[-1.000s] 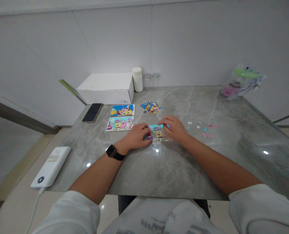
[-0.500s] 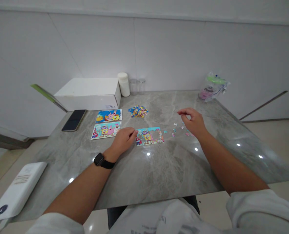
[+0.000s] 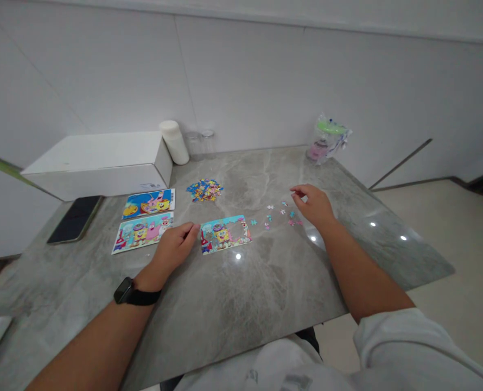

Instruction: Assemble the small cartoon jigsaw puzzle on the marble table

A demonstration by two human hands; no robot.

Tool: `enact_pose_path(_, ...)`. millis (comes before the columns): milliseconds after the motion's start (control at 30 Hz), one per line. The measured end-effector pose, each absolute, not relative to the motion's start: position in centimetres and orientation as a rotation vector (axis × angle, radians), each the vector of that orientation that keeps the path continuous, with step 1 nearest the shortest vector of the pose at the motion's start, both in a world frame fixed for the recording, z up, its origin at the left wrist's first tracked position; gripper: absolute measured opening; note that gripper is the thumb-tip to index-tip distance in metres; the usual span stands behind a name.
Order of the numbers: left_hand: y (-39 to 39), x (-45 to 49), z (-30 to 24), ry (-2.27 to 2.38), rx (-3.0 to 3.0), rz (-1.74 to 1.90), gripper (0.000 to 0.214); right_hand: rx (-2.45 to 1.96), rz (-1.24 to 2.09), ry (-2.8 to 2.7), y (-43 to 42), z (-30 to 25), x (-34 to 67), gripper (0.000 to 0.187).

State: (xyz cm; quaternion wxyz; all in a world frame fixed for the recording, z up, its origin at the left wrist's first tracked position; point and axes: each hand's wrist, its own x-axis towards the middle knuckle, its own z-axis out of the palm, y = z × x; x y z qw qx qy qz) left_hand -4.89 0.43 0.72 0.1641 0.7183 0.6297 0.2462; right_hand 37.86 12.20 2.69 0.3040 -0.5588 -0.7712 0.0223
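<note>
Right hand (image 3: 315, 206) first: hovering just above/beside the loose pieces (image 3: 292, 214), thumb + index bent toward each other. Tips are too small tbh, can't tell if that grip is pinching a piece or has nothing in it. Left hand (image 3: 176, 247) is down by the puzzle's left edge, fingers curled in w/ thumb alongside; can't tell if it's touching the puzzle or holding anything.

The puzzle (image 3: 221, 234) lies flat on the table (image 3: 266, 304) between the hands. Progress-wise: left side & middle look joined up, right border's there too afaict, leaving one hole right of center w/ grey showing thru. Imo the bulk is done, just that gap left; the loose pieces sit to its right, unjoined. Further back there's a separate pile (image 3: 205, 191), mostly blue/yellow, none of it obviously assembled.

Left of that, two picture cards: blue card (image 3: 149, 202) behind, teal card (image 3: 132, 236) in front, the latter w/ SpongeBob chars that seem to match the puzzle.

Text: basically nada legible. White box (image 3: 90, 160) has a tiny label, unreadable; shirt (image 3: 274, 364) print is cut off/blurry. No brand I can read on the phone (image 3: 75, 219) or the watch (image 3: 124, 290).
</note>
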Motion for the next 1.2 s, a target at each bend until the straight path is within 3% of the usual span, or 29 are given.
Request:
enact_pose_path(633,0.5,-4.9,1.3,1.843,2.008,0.681,0.045,-1.914,0.088,-2.142,14.1,0.4,42.2,0.023)
enact_pose_path(1200,0.6,-5.0,0.8,1.838,1.982,0.684,0.046,-1.807,0.022,-2.082,13.9,0.4,40.2,0.023)
